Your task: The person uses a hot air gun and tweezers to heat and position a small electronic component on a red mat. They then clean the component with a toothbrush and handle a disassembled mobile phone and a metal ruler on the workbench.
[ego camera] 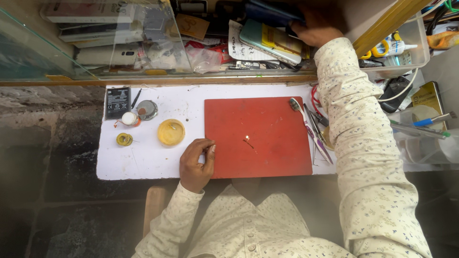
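- Red, flat and rectangular, a work mat (258,136) is laid at the centre of the white board (143,162) that covers the counter, apparently so that small parts are kept on one plain surface.
- Near the mat's middle, a tiny metal part (247,140) is seen lying alone, well apart from both hands.
- The left hand (197,162) is rested at the mat's edge, at about 8 o'clock from the part; its fingers are curled loosely inward with the thumb near the fingertips, and nothing can be seen pinched in it. The mat is probably being steadied this way.
- The right hand (318,26) is stretched to 12 o'clock into the cluttered shelf (191,45) behind the glass pane; its fingers are hidden among the phones and papers, so whether anything is gripped cannot be told.
- A white-handled toothbrush (306,129) and thin metal tweezers (315,131) are kept at 3 o'clock of the mat, within reach of the right arm.
- At 9 o'clock, a round yellow tin (171,132), a small solder coil (124,139) and a flat black battery (117,102) are set aside off the mat.
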`<state>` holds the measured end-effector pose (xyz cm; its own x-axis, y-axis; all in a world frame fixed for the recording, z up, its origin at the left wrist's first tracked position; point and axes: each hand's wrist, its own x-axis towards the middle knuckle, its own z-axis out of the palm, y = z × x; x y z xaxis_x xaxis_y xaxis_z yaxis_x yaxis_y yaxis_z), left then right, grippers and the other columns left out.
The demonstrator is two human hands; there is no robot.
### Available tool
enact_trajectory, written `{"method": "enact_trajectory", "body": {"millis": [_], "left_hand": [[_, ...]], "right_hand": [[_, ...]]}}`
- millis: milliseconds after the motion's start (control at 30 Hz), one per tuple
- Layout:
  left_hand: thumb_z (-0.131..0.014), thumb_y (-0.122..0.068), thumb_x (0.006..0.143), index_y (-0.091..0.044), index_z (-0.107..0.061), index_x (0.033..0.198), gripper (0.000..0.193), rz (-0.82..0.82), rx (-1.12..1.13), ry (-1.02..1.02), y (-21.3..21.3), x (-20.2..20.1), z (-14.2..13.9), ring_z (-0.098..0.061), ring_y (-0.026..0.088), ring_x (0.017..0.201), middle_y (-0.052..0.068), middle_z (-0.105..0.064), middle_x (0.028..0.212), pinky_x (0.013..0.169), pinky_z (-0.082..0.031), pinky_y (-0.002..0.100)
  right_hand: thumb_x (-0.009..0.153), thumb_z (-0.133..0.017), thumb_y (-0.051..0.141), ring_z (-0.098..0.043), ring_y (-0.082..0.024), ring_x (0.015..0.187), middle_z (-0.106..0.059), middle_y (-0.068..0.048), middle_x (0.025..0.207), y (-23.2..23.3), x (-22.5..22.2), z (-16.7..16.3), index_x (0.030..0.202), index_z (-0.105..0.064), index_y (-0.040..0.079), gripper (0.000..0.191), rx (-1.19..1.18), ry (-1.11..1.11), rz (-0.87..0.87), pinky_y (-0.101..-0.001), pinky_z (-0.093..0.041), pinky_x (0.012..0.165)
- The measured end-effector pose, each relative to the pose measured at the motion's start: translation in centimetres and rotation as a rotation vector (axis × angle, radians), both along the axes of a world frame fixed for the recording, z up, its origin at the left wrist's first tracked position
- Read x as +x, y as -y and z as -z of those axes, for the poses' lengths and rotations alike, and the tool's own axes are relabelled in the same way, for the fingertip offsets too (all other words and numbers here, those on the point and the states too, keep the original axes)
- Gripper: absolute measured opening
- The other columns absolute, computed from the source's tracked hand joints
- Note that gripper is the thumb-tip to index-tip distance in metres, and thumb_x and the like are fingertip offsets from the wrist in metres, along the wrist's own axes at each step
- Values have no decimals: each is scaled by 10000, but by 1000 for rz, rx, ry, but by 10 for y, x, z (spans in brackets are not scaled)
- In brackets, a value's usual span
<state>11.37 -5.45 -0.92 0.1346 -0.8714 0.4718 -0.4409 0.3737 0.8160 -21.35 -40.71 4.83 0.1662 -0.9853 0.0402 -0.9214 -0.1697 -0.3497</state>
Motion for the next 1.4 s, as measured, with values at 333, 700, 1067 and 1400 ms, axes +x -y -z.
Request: {"method": "enact_trajectory", "body": {"millis": [333, 700, 1067, 1400], "left_hand": [[-671, -10, 952, 5, -668, 1025, 75, -2, 4, -4, 1, 0, 2, -697, 201, 767, 107, -718, 943, 675, -581, 291], [-668, 6, 941, 14, -669, 1021, 80, -7, 0, -7, 1, 0, -1, -694, 208, 760, 117, -708, 927, 681, -575, 306], [-668, 2, 942, 12, -665, 1015, 74, -1, -11, 15, 3, 0, -2, -685, 216, 751, 114, -701, 915, 674, -562, 309], [-669, 4, 939, 14, -668, 1009, 71, 0, 2, 16, 2, 1, -2, -673, 210, 737, 109, -703, 905, 660, -554, 307]], "right_hand": [[1022, -565, 459, -604, -447, 1160, -610, -201, 1379, -8, -4, 4, 1479, -531, 210, 522, -171, 20, -42, -508, -472, 984], [808, -724, 692, -640, -459, 1129, -641, -331, 1238, -42, 6, -14, 1571, -402, 81, 1030, 52, 31, -140, -490, -511, 952], [905, -605, 795, -588, -502, 1208, -575, -334, 1372, -13, -4, 17, 1633, -347, 165, 997, 26, -22, -81, -491, -488, 1003], [624, -763, 748, -596, -447, 1198, -566, -293, 1372, -26, 12, 0, 1642, -215, 175, 1290, 168, 42, -62, -464, -488, 1010]]}}
